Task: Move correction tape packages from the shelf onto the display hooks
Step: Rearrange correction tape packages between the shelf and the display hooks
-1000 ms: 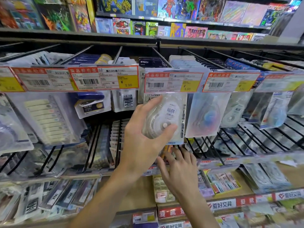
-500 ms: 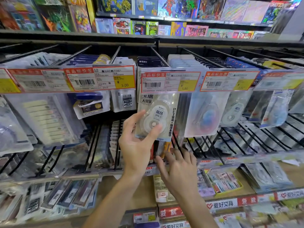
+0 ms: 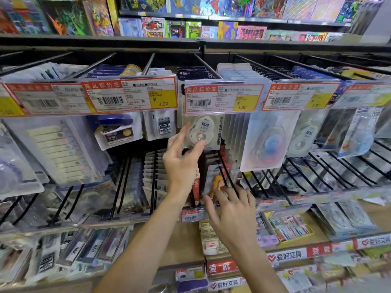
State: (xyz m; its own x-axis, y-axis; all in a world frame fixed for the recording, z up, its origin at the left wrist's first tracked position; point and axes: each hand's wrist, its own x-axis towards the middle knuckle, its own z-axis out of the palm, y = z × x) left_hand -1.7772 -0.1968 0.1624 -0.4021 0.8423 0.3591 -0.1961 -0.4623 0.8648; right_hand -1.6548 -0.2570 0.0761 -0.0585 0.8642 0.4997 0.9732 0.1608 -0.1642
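A clear correction tape package [image 3: 204,132] hangs just under the 5.80 price tag [image 3: 224,96], at the front of a row of like packages on a display hook. My left hand [image 3: 182,159] reaches up to it, the thumb on its lower front and the fingers at its left edge, pinching the lower left corner. My right hand [image 3: 230,212] is lower down with its fingers spread and fairly straight, touching packages [image 3: 215,182] on the lower rack. More correction tape packages [image 3: 268,142] hang to the right.
Black hook rods [image 3: 207,64] run back under a dark shelf edge. Staplers and label packs [image 3: 116,130] hang to the left. Below, a wooden shelf [image 3: 186,242] carries flat stationery packs and red price strips. Colourful boxes fill the top shelf [image 3: 190,28].
My left hand has carried the package up and back until it sits under the 5.80 tag among the hanging row. My right hand has stayed on the lower rack.
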